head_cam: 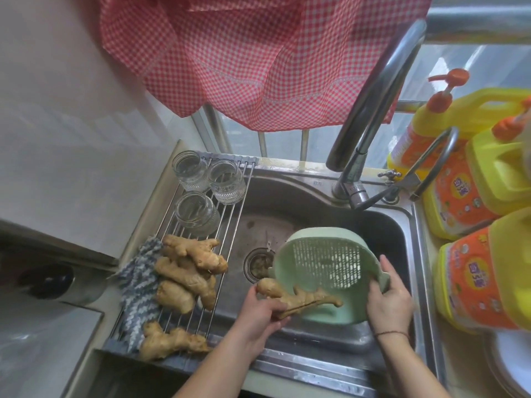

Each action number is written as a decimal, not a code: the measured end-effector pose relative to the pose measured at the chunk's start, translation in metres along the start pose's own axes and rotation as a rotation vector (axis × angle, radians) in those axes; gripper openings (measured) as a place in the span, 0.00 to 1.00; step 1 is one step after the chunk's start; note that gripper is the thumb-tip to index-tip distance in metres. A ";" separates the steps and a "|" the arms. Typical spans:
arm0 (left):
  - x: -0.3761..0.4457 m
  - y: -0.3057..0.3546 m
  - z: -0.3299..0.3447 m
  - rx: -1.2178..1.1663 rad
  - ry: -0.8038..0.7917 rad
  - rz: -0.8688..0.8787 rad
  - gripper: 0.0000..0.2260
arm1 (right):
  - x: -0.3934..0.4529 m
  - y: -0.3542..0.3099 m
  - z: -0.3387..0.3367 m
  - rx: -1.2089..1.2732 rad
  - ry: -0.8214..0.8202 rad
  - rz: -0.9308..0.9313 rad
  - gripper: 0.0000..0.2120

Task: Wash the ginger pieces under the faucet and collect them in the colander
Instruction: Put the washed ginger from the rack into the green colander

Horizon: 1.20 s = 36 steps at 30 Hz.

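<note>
My left hand (pixel 260 311) grips a long knobbly ginger piece (pixel 298 295) over the steel sink (pixel 290 216); its far end pokes across the lower rim of a pale green colander (pixel 327 268). The colander is tilted up on edge, slotted bottom facing me. My right hand (pixel 389 300) holds it by the right rim. Several more ginger pieces (pixel 189 268) lie on the roll-up wire rack (pixel 230 214) left of the sink, one (pixel 169 341) near its front edge. The faucet (pixel 370 116) arches over the basin; no water is visible.
Three upturned glass jars (pixel 198 191) stand at the back of the rack, and a blue-white cloth (pixel 138 288) lies under the ginger. Yellow detergent bottles (pixel 482 271) crowd the counter right of the sink. A red checked curtain (pixel 258 53) hangs above. The drain (pixel 257 264) sits mid-basin.
</note>
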State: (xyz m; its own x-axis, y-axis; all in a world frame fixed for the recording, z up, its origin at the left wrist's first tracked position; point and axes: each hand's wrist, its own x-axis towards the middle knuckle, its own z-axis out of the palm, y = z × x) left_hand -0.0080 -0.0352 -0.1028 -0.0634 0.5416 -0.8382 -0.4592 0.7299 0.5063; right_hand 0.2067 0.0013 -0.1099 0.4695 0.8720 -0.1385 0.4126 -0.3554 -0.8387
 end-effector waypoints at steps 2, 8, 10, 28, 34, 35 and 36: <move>-0.001 0.000 0.005 0.067 -0.011 0.064 0.21 | 0.000 -0.001 0.003 -0.029 -0.080 0.112 0.18; -0.003 -0.003 0.021 0.707 0.053 0.342 0.23 | 0.001 -0.002 -0.002 -0.156 -0.276 0.204 0.05; -0.002 -0.004 0.024 0.784 0.060 0.361 0.23 | 0.003 0.001 -0.007 -0.218 -0.303 0.183 0.05; -0.023 0.010 -0.001 1.136 0.428 0.958 0.35 | 0.010 -0.021 -0.028 -0.317 -0.380 0.002 0.17; -0.038 0.031 -0.010 0.524 0.123 0.347 0.08 | 0.006 -0.057 -0.034 -0.287 -0.367 -0.095 0.14; -0.042 0.034 -0.012 0.522 0.104 0.325 0.07 | 0.005 -0.063 -0.034 -0.284 -0.352 -0.093 0.13; -0.046 0.035 -0.015 0.516 0.096 0.324 0.07 | 0.004 -0.068 -0.034 -0.273 -0.346 -0.087 0.12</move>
State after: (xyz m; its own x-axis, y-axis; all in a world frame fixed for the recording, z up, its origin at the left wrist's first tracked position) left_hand -0.0347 -0.0408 -0.0498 -0.2190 0.7472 -0.6275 0.0829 0.6550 0.7511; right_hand 0.2065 0.0176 -0.0354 0.1546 0.9474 -0.2801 0.6516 -0.3109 -0.6919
